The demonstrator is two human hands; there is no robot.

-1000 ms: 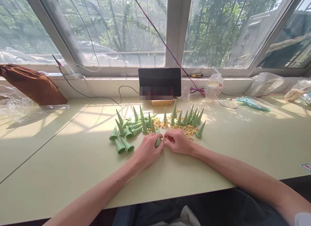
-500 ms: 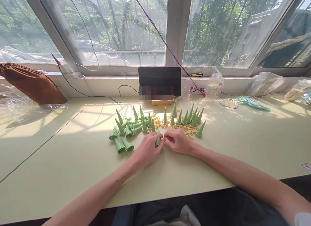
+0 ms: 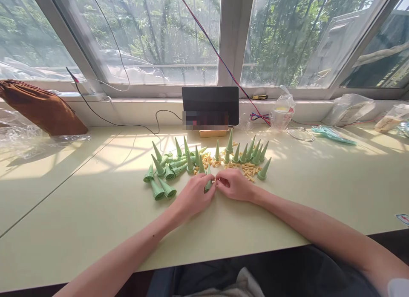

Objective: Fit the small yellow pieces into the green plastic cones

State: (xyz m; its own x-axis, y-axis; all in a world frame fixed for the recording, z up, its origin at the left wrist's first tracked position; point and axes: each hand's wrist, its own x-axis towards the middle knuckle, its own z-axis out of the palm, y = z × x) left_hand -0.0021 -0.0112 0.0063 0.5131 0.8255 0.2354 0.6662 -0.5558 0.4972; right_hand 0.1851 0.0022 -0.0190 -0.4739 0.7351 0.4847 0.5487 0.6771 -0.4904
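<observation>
My left hand (image 3: 195,190) is curled around a green plastic cone (image 3: 208,180), its thumb and fingertips closed in front of my chest. Fingertip to fingertip with it, my right hand (image 3: 234,185) is pinched. A tiny pale yellow piece seems to lie between the two hands, mostly hidden by the fingers. Just beyond them spreads a pile of small yellow plugs (image 3: 251,171). Green cones stand upright around this pile, among them one at the right end (image 3: 264,169). To the left, several more lie on their sides, including a cone near the front (image 3: 167,188).
A dark tablet (image 3: 210,99) leans at the back above a small cardboard piece (image 3: 213,134). On the left rests a brown drawstring bag (image 3: 41,109) amid clear plastic. A bagged cup (image 3: 283,113), coiled cable (image 3: 300,135) and teal packet (image 3: 334,135) lie at the back right.
Both hands keep nearly the same pose, fingertips together. The view has tilted very slightly; the cones and yellow plugs look unmoved.
</observation>
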